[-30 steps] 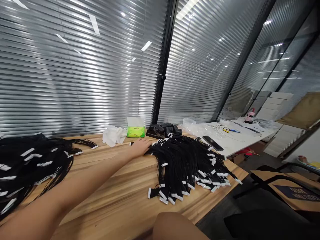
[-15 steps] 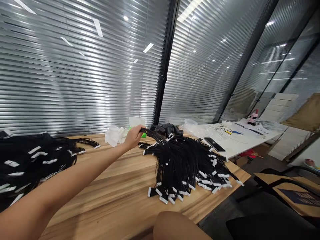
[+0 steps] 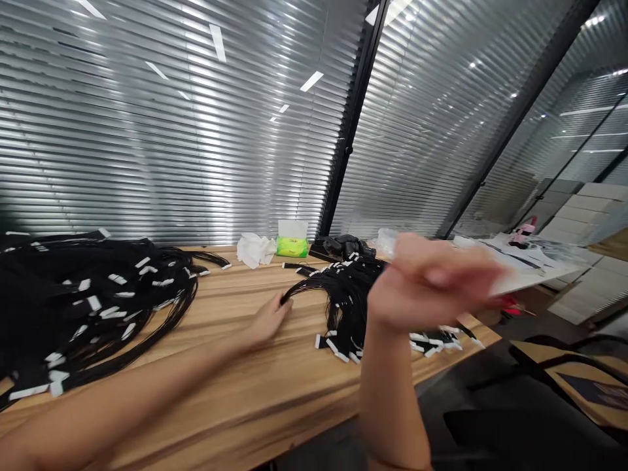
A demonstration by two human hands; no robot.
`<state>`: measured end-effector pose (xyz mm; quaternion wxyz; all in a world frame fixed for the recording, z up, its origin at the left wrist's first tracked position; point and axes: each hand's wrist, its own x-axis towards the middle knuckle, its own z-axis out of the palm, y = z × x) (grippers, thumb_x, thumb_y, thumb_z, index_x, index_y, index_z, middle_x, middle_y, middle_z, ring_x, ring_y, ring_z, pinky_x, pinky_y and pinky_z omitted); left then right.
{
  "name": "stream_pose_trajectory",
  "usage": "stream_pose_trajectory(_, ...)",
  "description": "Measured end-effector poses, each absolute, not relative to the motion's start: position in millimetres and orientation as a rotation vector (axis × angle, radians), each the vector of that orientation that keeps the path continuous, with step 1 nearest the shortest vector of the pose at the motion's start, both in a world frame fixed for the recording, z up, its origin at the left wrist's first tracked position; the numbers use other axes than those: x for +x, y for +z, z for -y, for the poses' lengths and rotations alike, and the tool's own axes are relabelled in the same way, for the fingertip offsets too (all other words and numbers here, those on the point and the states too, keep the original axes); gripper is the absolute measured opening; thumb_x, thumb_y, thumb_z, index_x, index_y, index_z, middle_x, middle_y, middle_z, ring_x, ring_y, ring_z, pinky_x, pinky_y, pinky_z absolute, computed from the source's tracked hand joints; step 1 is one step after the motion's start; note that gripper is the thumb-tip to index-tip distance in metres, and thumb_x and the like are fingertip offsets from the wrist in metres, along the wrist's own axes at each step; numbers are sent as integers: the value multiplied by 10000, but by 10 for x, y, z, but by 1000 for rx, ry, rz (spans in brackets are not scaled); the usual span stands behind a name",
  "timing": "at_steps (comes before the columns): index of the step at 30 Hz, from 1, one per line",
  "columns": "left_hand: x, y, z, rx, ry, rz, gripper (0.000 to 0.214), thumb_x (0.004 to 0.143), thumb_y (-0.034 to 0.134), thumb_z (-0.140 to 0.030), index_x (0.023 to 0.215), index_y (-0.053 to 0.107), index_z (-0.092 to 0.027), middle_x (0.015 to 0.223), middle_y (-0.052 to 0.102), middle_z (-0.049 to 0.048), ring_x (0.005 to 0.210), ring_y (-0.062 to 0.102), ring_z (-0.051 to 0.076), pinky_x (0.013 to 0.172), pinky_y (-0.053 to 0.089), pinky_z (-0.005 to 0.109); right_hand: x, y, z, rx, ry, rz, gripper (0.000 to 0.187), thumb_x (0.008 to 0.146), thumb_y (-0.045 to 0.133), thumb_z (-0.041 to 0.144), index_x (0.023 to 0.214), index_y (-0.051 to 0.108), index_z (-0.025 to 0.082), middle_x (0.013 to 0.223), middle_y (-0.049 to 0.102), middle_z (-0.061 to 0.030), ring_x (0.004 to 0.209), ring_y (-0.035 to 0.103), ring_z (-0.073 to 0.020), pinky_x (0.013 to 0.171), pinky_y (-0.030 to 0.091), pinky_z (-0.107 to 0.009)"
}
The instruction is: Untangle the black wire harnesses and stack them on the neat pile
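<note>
Our left hand (image 3: 269, 320) has dropped low over the wooden table (image 3: 235, 405), curled at the near edge of the black strand bundle (image 3: 348, 307) with white end tabs, and the right hand (image 3: 432, 281) has swung up blurred in front of it, though we can't tell if either is gripping.

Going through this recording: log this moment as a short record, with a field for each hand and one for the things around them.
Left hand: at curved black strands with white tabs, grip unclear
Right hand: raised in front of those strands, motion-blurred
Nearby: larger black strand pile with white tabs, on a light wooden table
Beyond: green tissue packet, crumpled white tissue
</note>
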<state>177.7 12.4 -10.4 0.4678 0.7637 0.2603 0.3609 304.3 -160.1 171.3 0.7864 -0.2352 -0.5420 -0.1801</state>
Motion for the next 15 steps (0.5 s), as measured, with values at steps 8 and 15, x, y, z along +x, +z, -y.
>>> stream_pose_trajectory(8,1922,-68,202,1622,886,-543,472,835,305,-630,661,412,-204,654,496,21,658,486,166,691,436,302,3436,310,1746,-1775,-153,1361,550,749,654,455,1201,536,165,1223,598,-173,1195,493,-322,994,344,-507)
stream_pose_trajectory(15,1980,55,234,1452,876,-588,421,806,410,-585,676,443,-186,662,525,19,578,472,135,583,408,269,3403,129,2142,-1765,115,1442,348,912,401,405,864,692,221,1091,682,-98,1254,454,-274,1089,187,-508)
